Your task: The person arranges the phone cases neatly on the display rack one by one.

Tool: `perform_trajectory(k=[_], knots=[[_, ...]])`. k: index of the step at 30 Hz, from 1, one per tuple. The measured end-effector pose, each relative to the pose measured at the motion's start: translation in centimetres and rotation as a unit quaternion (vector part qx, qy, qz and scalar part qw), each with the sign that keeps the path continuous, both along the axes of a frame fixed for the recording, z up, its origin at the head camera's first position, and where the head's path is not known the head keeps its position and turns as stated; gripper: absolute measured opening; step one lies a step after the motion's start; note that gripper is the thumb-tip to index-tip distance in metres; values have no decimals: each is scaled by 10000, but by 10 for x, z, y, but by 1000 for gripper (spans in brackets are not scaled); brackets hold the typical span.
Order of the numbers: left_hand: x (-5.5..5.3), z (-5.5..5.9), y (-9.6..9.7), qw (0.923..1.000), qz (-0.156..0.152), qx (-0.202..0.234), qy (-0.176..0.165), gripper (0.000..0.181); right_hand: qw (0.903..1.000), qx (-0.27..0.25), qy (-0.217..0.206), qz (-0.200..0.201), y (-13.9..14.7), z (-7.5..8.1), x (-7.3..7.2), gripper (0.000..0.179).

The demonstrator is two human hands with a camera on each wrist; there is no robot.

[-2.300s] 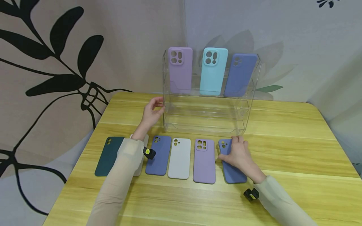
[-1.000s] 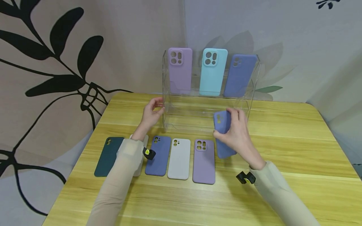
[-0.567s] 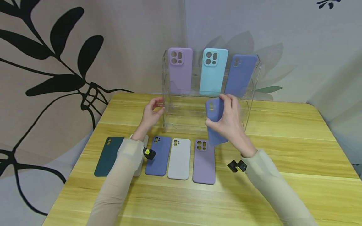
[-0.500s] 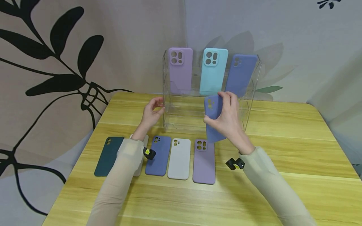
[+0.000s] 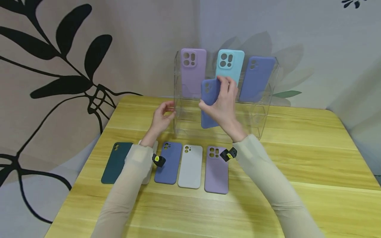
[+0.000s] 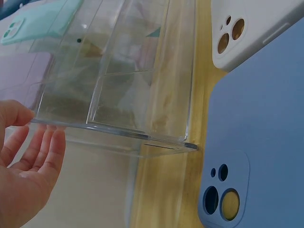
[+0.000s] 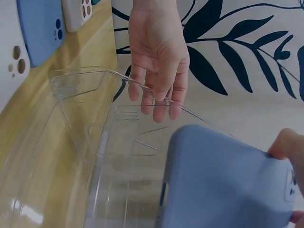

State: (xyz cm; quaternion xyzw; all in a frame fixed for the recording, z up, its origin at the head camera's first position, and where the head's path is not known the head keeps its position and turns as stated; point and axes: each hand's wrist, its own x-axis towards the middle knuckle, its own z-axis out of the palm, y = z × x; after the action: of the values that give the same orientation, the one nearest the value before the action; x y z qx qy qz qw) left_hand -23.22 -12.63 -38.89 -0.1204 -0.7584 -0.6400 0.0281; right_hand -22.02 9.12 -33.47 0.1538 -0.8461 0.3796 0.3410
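My right hand (image 5: 224, 105) grips a blue phone case (image 5: 209, 99) by its sides, thumb on one edge and fingers on the other. The case is upright in front of the clear acrylic display stand (image 5: 258, 120), overlapping its middle. At the stand's left side, my left hand (image 5: 161, 117) pinches the edge of the side panel between thumb and fingers, as the left wrist view shows. On the stand's top tier lean a purple case (image 5: 193, 74), a turquoise case (image 5: 235, 61) and another blue case (image 5: 257, 79). My right hand hides the turquoise case's lower part.
In a row on the wooden table (image 5: 312, 148) lie a dark green case (image 5: 115, 163), a pale case (image 5: 147, 178) partly under my left sleeve, a blue case (image 5: 169, 165), a white case (image 5: 190, 168) and a purple case (image 5: 216, 175). A wall with printed leaves stands behind.
My right hand has picked up the blue case from the row's right end and carried it up and leftward to the stand. My left hand stays at the stand's side.
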Motion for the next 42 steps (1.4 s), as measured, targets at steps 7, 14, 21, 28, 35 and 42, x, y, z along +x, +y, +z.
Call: perform_trajectory(k=[7,14,21,28,35,42], knots=[[-1,1,1,10000,-40,27,54,39,9992,-229,208,-247,-21,1,-25,75],[0,3,1,10000,-40,-2,33,38,9964,-411,487,-562,-39,-6,-39,77],[-5,-6,-1,10000,8,-46,68,39,9893,-490,804,-1116,-57,-16,-44,76],[-19,-28,-4,9998,97,4,183,38,9851,-562,860,-1375,-69,-27,-45,76],[-18,-29,-4,9996,111,-15,261,37,9856,-529,624,-1480,-74,-38,-45,76],[-13,-20,-4,9999,21,30,159,38,9831,-534,177,-1744,-80,-44,-45,79]])
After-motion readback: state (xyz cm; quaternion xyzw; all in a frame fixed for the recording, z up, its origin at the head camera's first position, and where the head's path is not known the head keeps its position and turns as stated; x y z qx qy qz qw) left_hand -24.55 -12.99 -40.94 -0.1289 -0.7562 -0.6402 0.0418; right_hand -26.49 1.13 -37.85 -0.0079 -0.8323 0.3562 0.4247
